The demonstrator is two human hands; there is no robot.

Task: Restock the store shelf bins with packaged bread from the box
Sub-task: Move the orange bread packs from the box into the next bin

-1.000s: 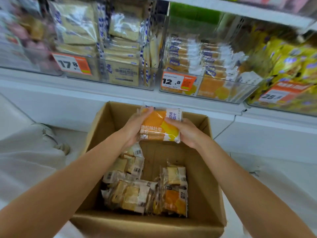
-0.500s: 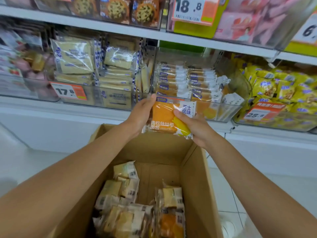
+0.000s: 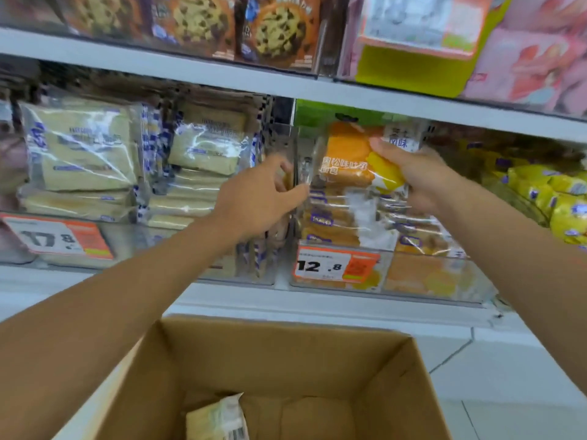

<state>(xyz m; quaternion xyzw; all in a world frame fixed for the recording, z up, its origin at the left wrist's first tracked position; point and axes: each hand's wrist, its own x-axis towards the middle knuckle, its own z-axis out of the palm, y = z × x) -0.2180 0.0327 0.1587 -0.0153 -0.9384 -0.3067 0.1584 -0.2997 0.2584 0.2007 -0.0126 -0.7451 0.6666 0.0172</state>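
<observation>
An orange packaged bread (image 3: 346,160) is up at the mouth of the clear shelf bin (image 3: 428,281) tagged 12.8, above the stack of like packs (image 3: 333,217) inside it. My right hand (image 3: 413,173) grips the pack's right end, thumb on its front. My left hand (image 3: 254,201) is at the pack's left edge beside the bin divider, thumb and fingertips pinching the wrapper's corner. The cardboard box (image 3: 286,354) stands open below the shelf, with one pale bread pack (image 3: 219,420) showing at its bottom.
The neighbouring bin on the left (image 3: 79,154) holds pale sandwich packs behind a 17.8 tag (image 3: 57,239). Yellow packs (image 3: 556,198) fill the bin on the right. A white shelf board (image 3: 222,74) with cookie boxes runs close overhead. White floor tiles (image 3: 508,376) lie right of the box.
Both hands have lifted the orange pack out of the box up to the top of the 12.8 bin. The view has tilted up, so most of the box's contents are out of sight.
</observation>
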